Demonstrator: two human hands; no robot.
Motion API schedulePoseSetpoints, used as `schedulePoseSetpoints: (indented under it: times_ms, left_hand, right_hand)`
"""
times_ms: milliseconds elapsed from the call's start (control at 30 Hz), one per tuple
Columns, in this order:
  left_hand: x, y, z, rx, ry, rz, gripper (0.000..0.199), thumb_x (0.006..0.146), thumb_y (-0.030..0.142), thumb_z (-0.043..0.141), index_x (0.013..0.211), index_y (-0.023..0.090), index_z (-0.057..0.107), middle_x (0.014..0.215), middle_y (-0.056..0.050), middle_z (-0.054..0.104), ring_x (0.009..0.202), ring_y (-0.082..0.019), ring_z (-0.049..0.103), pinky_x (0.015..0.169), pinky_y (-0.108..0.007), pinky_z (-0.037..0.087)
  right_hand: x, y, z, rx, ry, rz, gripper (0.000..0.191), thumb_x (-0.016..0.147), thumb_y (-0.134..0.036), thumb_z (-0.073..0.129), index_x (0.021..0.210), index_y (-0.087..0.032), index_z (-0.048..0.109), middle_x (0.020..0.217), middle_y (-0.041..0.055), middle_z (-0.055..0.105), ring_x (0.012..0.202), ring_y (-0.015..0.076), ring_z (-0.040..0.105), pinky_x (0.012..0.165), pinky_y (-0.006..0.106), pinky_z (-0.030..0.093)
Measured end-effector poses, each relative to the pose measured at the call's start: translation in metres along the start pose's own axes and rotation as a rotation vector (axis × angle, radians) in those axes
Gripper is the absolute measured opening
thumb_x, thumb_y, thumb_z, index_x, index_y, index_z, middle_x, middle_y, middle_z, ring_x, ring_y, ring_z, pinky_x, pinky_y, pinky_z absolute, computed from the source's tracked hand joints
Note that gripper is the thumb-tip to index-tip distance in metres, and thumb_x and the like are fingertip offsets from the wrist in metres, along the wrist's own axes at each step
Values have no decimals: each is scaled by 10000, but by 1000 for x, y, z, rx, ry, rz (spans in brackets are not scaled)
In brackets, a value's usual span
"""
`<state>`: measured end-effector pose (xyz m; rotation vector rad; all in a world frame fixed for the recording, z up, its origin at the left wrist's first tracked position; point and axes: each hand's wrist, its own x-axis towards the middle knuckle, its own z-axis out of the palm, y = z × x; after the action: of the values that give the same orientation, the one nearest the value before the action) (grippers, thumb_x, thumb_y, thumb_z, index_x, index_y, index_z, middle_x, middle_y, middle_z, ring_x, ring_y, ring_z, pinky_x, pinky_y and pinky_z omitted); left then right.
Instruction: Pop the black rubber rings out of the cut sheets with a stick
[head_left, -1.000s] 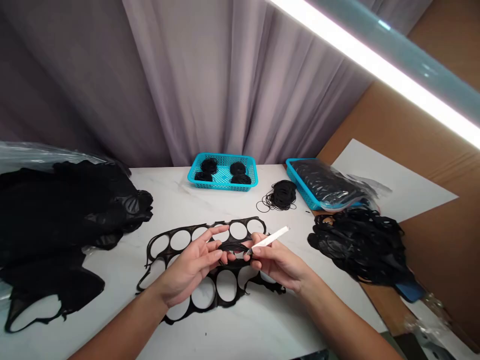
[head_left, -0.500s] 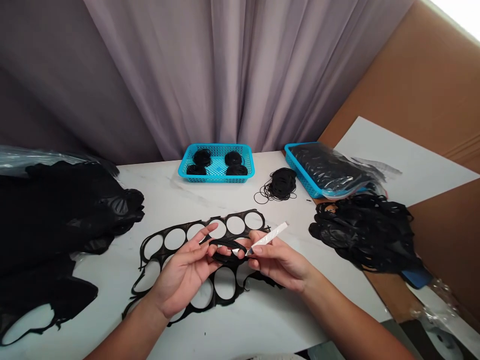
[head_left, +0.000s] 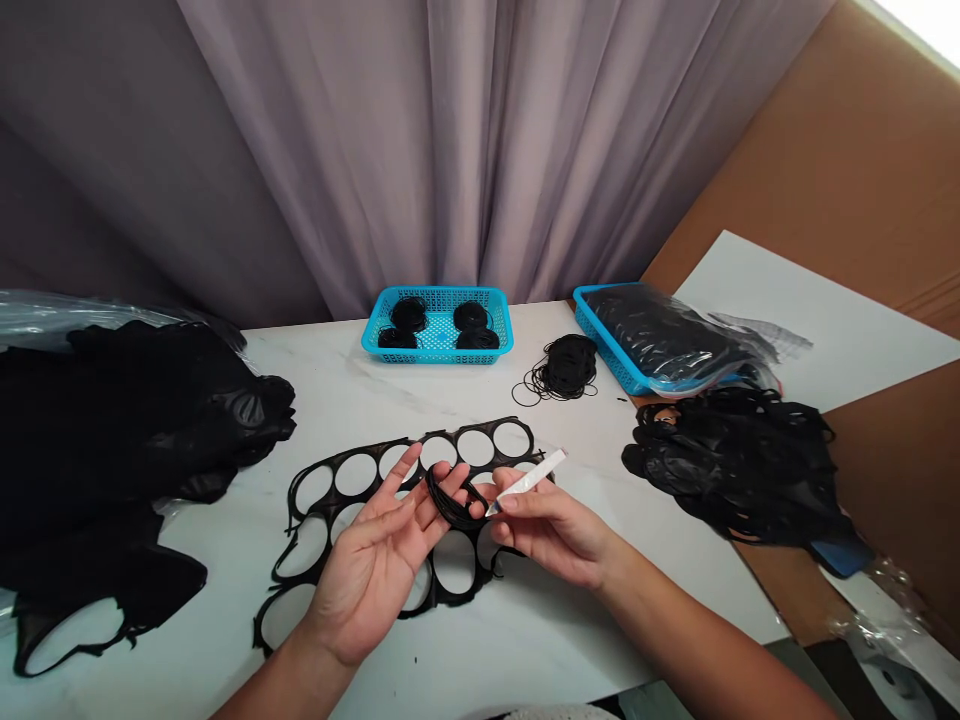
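Note:
My left hand (head_left: 371, 570) lies palm up with its fingers spread, and a thin black elastic loop bundle (head_left: 452, 505) hangs across the fingertips. My right hand (head_left: 551, 530) pinches a slim white blade-tipped tool (head_left: 527, 482) between thumb and fingers, its tip close to the bundle. The right fingertips also reach the bundle's edge. Beneath both hands lies a black punched sheet (head_left: 411, 442) with rows of round holes, partly hidden by my palms.
A turquoise basket (head_left: 437, 345) holds black coils, and another (head_left: 600, 345) holds a bagged black mass. A loose coil heap (head_left: 564, 368) lies between them. Heaps of black punched scrap (head_left: 127, 430) (head_left: 739, 465) flank the white marble table (head_left: 525, 630).
The black bundle has drawn into a tighter, drooping loop on my left fingers, which now spread wider. The white tool tilts slightly differently. The view has shifted only a little.

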<state>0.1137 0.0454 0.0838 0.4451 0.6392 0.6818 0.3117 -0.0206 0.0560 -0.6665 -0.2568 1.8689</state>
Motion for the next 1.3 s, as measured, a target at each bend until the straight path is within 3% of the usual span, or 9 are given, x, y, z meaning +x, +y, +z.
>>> schedulePoseSetpoints:
  times_ms: [333, 400, 500, 567, 667, 833, 933, 1033, 1300]
  left_hand:
    - [-2, -1, 1, 122, -151, 58, 745, 864, 114, 482, 1528, 310, 205, 1334, -112, 569, 1304, -278, 512, 1067, -523, 381]
    - [-2, -2, 1, 91, -131, 56, 673, 902, 144, 498, 1512, 307, 266, 1286, -110, 587, 1200, -249, 577, 1016, -475, 428]
    - [-2, 4, 1, 139, -13, 85, 497, 933, 217, 576, 1411, 272, 452, 1113, -71, 632, 819, -117, 604, 856, -313, 491]
    - [-2, 17, -2, 249, 85, 149, 443, 892, 233, 666, 1317, 256, 543, 1010, -33, 632, 631, -60, 476, 724, -231, 468]
    - [-2, 48, -9, 546, 149, 216, 491, 818, 297, 760, 1268, 261, 568, 930, -9, 629, 628, -79, 446, 706, -234, 440]
    - [11, 107, -21, 1157, 107, 198, 605, 804, 486, 718, 1329, 268, 509, 790, 6, 616, 870, -213, 604, 902, -372, 426]
    - [29, 135, -24, 1381, 74, 181, 675, 758, 526, 707, 1336, 257, 484, 877, -14, 640, 920, -254, 632, 906, -415, 445]
    - [48, 155, -24, 1528, 31, 193, 697, 741, 511, 676, 1345, 235, 464, 871, -9, 641, 907, -247, 640, 879, -392, 466]
    - [81, 182, -10, 1855, 14, 241, 660, 750, 433, 598, 1356, 214, 455, 766, 21, 608, 793, -213, 630, 736, -304, 479]
  right_hand:
    - [-1, 0, 2, 15, -11, 14, 316, 672, -137, 849, 724, -151, 538, 936, 29, 644, 925, 138, 651, 649, 173, 467]
    - [0, 1, 1, -12, -28, 4, 319, 684, -152, 840, 712, -159, 523, 940, 31, 648, 921, 136, 645, 657, 179, 469]
    - [3, 4, -4, -175, -15, -52, 297, 717, -203, 814, 720, -171, 519, 1126, 70, 640, 1025, 178, 626, 745, 244, 499]
    - [7, 8, -10, -412, 61, -137, 268, 753, -250, 780, 725, -175, 524, 1328, 85, 549, 1081, 212, 609, 765, 291, 507]
    - [13, 16, -19, -774, 141, -206, 243, 815, -292, 691, 713, -187, 497, 1446, 72, 426, 934, 200, 644, 648, 312, 500]
    - [19, 24, -16, -1161, 142, -309, 202, 823, -215, 608, 702, -210, 447, 1119, 40, 587, 917, 203, 603, 760, 344, 467]
    - [15, 18, -10, -1114, 140, -302, 228, 824, -251, 626, 701, -215, 437, 963, 27, 625, 907, 207, 600, 777, 338, 457]
    - [2, 5, -12, -901, 154, -298, 311, 817, -387, 687, 707, -207, 459, 1038, 54, 632, 973, 227, 635, 813, 341, 481]
    - [-40, -17, -59, -743, 430, -382, 407, 705, -533, 804, 757, -181, 605, 1084, 106, 672, 1063, 289, 636, 922, 416, 472]
